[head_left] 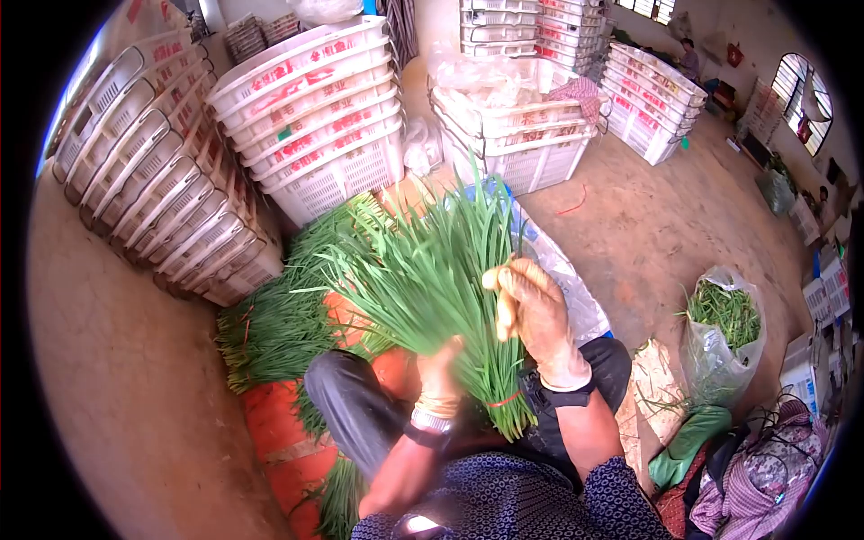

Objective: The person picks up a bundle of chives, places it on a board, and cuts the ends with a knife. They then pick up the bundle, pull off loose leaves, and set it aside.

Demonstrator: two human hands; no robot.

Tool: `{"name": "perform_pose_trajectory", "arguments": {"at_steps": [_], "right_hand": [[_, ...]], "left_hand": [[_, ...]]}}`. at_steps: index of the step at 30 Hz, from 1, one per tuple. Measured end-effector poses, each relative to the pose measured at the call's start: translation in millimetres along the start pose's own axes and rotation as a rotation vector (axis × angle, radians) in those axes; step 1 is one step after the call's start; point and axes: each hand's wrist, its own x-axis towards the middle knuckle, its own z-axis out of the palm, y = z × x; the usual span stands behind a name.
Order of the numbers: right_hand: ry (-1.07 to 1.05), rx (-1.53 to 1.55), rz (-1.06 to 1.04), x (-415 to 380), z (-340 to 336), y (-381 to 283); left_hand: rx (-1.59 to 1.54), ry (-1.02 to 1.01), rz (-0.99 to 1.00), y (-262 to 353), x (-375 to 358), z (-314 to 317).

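A large bundle of long green leafy stalks (pixel 450 270) lies across my lap, its cut ends towards me and tied with a red band near the bottom. My left hand (pixel 439 373), gloved and blurred by motion, is against the bundle's left side; its fingers are smeared. On the right side, my right hand (pixel 531 301) in a stained glove has its fingers curled together at the edge of the leaves; whatever it pinches is too small to make out. More green bundles (pixel 279 324) lie on an orange-red sheet (pixel 274 418) to the left.
Stacked white crates stand at the left (pixel 162 171), behind (pixel 315 117) and at back centre (pixel 531 135). A clear bag of greens (pixel 724 315) sits at the right, above a heap of cloth (pixel 756 468). A person (pixel 688 58) is far back.
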Motion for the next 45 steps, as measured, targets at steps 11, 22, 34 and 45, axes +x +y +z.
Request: {"name": "perform_pose_trajectory", "arguments": {"at_steps": [11, 22, 34, 45], "right_hand": [[-0.098, -1.492, -0.796, 32, 20, -36], [-0.073, -1.675, -0.739, 32, 5, -30], [-0.295, -1.701, -0.847, 39, 8, -44], [-0.296, -1.594, -0.896, 44, 5, -42]], "left_hand": [[0.034, -0.043, -0.006, 2, -3, -13], [-0.003, -0.102, -0.076, 5, -6, -18], [-0.023, -0.141, -0.125, -2, 0, -33], [-0.030, -0.182, -0.209, 3, -2, -33]]}}
